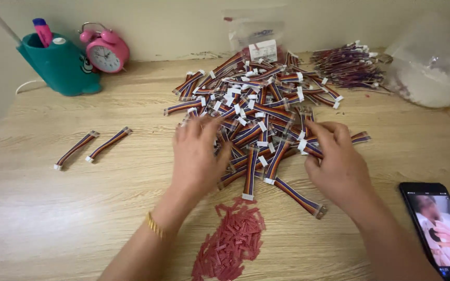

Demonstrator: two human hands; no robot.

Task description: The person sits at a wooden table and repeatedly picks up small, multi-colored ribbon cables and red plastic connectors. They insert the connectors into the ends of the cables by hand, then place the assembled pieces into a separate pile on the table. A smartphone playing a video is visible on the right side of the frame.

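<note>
Both hands, left (198,156) and right (337,161), rest loosely spread, grip unclosed, on the ribbon-cable pile (259,112).

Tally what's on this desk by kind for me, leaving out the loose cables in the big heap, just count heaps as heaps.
Heaps of ribbon cables: 1
Bundles of thin wires: 1
Separate ribbon cables at left: 2
Piles of red connector pieces: 1
Clear plastic bags: 2
Pink alarm clocks: 1
Teal pen holders: 1
Phones: 1
Total: 10
</note>
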